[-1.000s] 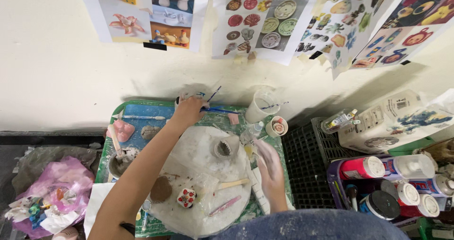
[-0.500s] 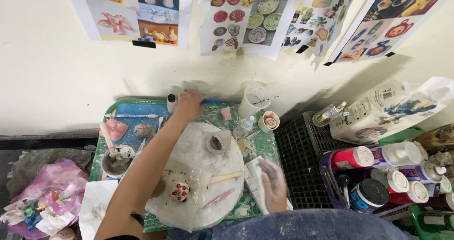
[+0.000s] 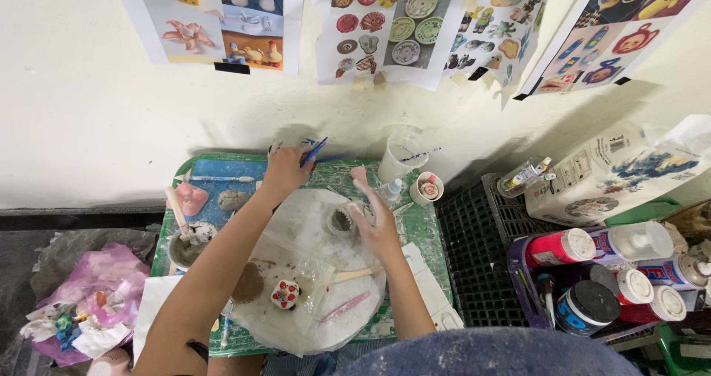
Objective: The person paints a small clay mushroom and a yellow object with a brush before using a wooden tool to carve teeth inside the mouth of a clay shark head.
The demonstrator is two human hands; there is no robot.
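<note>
Cream-coloured wall (image 3: 96, 117), hung with taped picture sheets of ceramic pieces (image 3: 392, 24), backs a small green worktable (image 3: 426, 231) smeared with clay. At its far edge the left hand (image 3: 285, 170) is closed around a blue-handled tool (image 3: 314, 151), the handle sticking up and to the right between the fingers. Nearer the middle, the right hand (image 3: 376, 217) hovers with fingers loosely spread, blurred, just beside a small clay cup (image 3: 341, 219); whether it grips anything cannot be told. That cup sits on a round white board (image 3: 311, 324), which also carries a small red-and-white painted piece (image 3: 285, 294), a wooden stick (image 3: 354, 274) and a pink tool (image 3: 344, 306). Behind the board stand a translucent plastic cup (image 3: 396, 157) and a little paper cup (image 3: 427, 188). Right of the table, a black crate (image 3: 478, 265) adjoins a bin of paint bottles (image 3: 600, 254). A pink plastic bag of scraps (image 3: 85, 294) lies on the left.
</note>
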